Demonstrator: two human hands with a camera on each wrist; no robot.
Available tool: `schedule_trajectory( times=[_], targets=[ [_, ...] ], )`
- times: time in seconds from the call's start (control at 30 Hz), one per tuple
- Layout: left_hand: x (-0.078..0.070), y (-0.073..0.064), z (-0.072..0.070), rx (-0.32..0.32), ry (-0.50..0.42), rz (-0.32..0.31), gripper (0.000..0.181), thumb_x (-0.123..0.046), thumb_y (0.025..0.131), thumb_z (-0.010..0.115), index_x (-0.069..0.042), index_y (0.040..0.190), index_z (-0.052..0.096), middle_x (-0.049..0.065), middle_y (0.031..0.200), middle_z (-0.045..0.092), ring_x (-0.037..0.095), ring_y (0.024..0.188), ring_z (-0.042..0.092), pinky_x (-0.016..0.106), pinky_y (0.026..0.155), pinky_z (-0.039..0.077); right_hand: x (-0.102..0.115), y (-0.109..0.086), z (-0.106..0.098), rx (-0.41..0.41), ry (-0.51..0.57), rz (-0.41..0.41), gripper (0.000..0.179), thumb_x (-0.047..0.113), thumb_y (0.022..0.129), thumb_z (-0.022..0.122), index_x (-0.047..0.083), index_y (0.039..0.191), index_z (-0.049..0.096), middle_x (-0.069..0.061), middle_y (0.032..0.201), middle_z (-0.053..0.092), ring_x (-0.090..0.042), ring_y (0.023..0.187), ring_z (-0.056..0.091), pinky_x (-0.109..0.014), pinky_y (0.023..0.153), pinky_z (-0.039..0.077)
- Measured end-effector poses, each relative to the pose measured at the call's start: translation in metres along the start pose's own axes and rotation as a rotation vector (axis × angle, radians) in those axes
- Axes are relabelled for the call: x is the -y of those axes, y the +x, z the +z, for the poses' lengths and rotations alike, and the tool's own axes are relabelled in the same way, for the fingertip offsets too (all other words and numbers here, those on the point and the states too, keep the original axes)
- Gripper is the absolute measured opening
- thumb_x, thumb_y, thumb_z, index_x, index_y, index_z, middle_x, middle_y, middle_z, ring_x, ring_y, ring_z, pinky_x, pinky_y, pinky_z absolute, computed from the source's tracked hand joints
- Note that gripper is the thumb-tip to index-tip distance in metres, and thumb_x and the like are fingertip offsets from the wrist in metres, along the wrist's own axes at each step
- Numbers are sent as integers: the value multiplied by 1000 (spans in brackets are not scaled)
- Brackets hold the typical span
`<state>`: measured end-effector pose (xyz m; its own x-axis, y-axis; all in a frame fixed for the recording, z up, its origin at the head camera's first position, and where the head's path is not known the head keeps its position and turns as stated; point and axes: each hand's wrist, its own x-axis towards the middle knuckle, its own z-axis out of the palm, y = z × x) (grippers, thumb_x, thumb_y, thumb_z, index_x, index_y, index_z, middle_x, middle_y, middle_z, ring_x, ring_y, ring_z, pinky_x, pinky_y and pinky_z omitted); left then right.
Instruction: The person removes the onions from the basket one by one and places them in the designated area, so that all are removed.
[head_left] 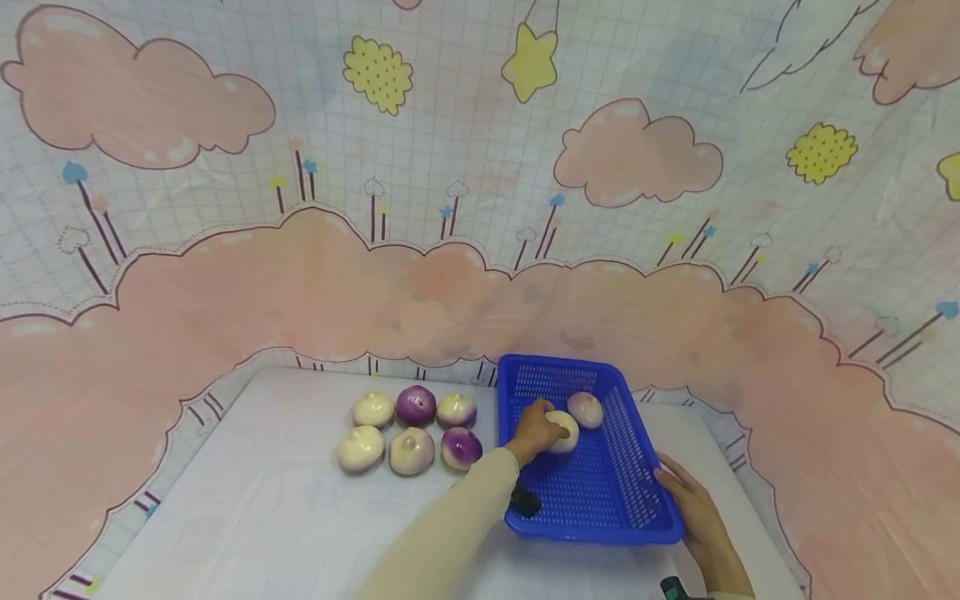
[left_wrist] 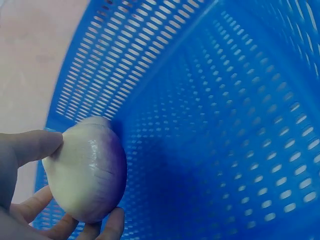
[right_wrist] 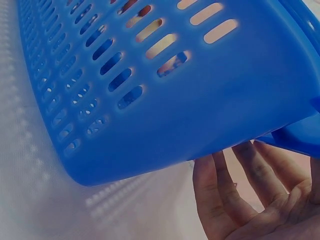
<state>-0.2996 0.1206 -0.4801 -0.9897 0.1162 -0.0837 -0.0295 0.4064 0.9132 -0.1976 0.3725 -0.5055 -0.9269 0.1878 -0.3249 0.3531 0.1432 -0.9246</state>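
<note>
In the head view my left hand (head_left: 534,432) reaches into a blue plastic basket (head_left: 611,533). Its thumb and fingers grip a shiny white-and-purple onion (left_wrist: 90,170), thumb on one side and fingertips round the other. Close to that, a pale pinkish onion (head_left: 585,410) lies near the basket's far end. My right hand (head_left: 697,512) is at the basket's right side, thumb on the rim. From the right wrist, its fingers (right_wrist: 255,175) show against the outside of the perforated wall, below the rim.
Left of the basket, several onions stand on the white table (head_left: 285,500) in two rows, among them a purple onion (head_left: 416,406) and a white onion (head_left: 361,450). A cloud-patterned cloth (head_left: 420,308) hangs behind the table. A small black object (head_left: 525,502) overlaps the basket's near left corner.
</note>
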Motion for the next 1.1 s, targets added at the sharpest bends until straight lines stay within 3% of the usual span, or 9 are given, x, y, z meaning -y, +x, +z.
schedule_trajectory(
  times=[0.47,1.1],
  targets=[
    [-27,-10,-22,77,-120,56,49,-19,80,80,-10,121,56,14,122,62,29,107,62,41,87,56,-1,-2,0,-6,-7,-16,72,52,96,55,22,156,28,-22,157,32,-20,119,59,-40,95,55],
    [-34,-28,-50,73,-136,136,51,-26,80,80,-16,124,56,11,134,58,28,119,58,41,95,53,-1,1,1,-9,20,9,77,53,93,59,22,156,28,-21,157,33,-17,116,60,-39,94,56]
  ],
)
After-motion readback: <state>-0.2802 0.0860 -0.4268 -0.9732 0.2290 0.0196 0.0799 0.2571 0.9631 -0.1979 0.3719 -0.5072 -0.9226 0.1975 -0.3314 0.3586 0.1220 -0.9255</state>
